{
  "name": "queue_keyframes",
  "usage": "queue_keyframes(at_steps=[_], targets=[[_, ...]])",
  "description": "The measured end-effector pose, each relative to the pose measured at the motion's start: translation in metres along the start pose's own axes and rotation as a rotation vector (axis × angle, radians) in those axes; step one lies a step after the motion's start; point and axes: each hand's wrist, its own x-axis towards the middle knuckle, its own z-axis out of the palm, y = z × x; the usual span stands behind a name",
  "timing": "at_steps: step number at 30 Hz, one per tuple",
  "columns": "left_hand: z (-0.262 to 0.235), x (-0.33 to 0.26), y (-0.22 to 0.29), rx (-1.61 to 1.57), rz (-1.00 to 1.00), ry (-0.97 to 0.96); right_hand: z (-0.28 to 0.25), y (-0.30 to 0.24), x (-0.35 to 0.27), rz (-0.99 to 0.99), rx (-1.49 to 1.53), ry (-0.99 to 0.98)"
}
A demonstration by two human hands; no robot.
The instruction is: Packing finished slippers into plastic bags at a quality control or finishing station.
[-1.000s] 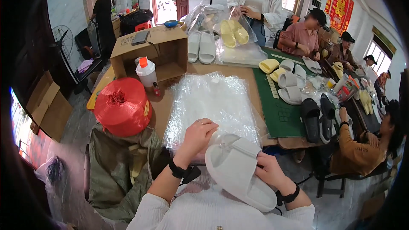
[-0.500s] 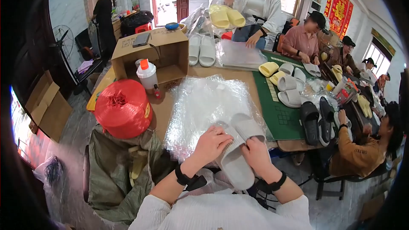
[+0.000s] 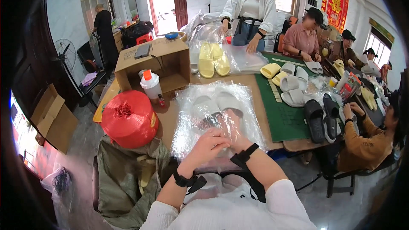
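Note:
A pair of grey slide slippers (image 3: 229, 101) lies side by side, toes pointing away from me, inside a clear plastic bag (image 3: 254, 130) on the table. My right hand (image 3: 230, 124) reaches into the bag and grips the slippers near their heel ends; glare on the film partly hides its fingers. Close to my right wrist, my left hand (image 3: 208, 145) is closed at the near edge of the bag, its fingertips bent over the film. More clear bags appear stacked beneath.
Left of the bags are a red twine roll (image 3: 129, 119), a white bottle (image 3: 151, 86) and an open cardboard box (image 3: 174, 70). Yellow slippers (image 3: 206, 61) lie beyond. A green mat (image 3: 277, 121) with several slippers is at right. Co-workers stand and sit around the far and right sides.
The grey slippers have moved forward from above my lap into the clear bag, with my right hand following. Across the table, a co-worker has lowered the bagged yellow slippers onto the tabletop.

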Motion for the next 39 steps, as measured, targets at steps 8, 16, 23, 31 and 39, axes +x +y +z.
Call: queue_keyframes(at_steps=[8, 16, 23, 31, 39], targets=[[-0.043, -0.022, -0.013, 0.064, -0.168, 0.167, 0.013, 0.006, 0.028, 0.228, -1.008, -0.032], [-0.037, -0.071, -0.017, 0.477, -0.385, 0.228, -0.034, -0.123, -0.07, 0.005, -0.614, -0.479], [-0.026, -0.088, -0.028, 0.194, -0.62, 0.329, -0.115, -0.123, -0.065, 0.252, -0.587, -0.056], [-0.021, -0.098, -0.042, -0.014, -0.681, 0.417, -0.137, -0.061, -0.078, 0.543, -0.149, -0.056], [-0.039, -0.113, -0.034, -0.057, -0.574, 0.231, -0.152, -0.078, -0.088, 0.237, -0.342, -0.243]])
